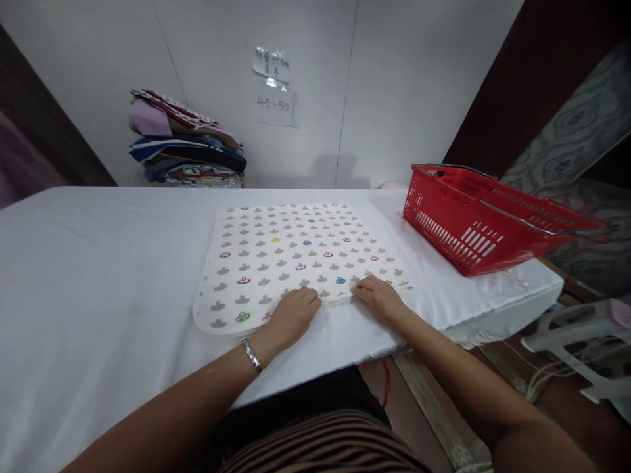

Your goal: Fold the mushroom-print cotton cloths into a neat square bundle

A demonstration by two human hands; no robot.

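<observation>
A cream cloth (pixel 290 253) printed with small grey and coloured shapes lies flat on the white-covered table (pixel 98 263). Both hands rest on its near edge. My left hand (pixel 293 314), with a metal bracelet on the wrist, lies palm down, fingers together and slightly curled on the cloth's edge. My right hand (pixel 379 299) lies next to it, fingers stretched flat on the near right part of the cloth. Neither hand holds anything lifted.
A red plastic basket (pixel 473 223) stands at the table's right end. A stack of folded fabrics (pixel 185 141) sits against the back wall on the left. Paper notes (pixel 273 85) hang on the wall. White plastic frames (pixel 582 341) and cables lie low on the right.
</observation>
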